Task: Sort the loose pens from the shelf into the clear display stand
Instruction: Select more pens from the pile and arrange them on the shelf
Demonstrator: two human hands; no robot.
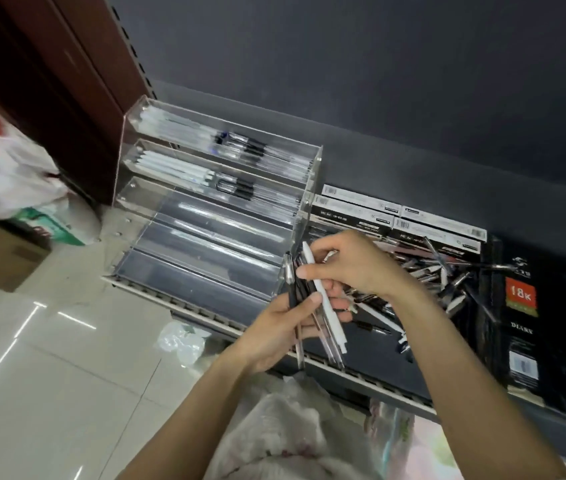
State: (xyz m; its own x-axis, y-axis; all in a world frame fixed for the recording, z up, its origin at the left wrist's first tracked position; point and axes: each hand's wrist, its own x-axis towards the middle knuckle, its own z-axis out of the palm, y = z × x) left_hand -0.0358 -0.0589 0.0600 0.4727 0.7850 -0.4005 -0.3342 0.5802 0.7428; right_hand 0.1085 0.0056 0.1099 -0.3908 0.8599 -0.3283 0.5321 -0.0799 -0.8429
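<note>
Pens fill our left hand (274,327), a small bunch (300,306) of dark ones with our fingers and thumb curled round them, so they stay together while we sort. Our right hand (354,268) reaches across and pinches a white pen (323,299) near its top, lying against the bunch. We think we are pulling it out or lining it up, because the white ones seem to go apart from the dark ones.

The clear display stand (212,209) sits just beside our hands, on the left end of the shelf (361,372). Its two top steps hold white pens at one end and dark pens at the other. The lower steps look bare, so there is room for more.

The loose pens (423,282) lie in a messy pile on the shelf behind our right hand, next to flat pen boxes (402,216) and a black diary (523,323). Lots are left to sort. We hold the bunch close to the stand so each pen has a short way to go.
</note>
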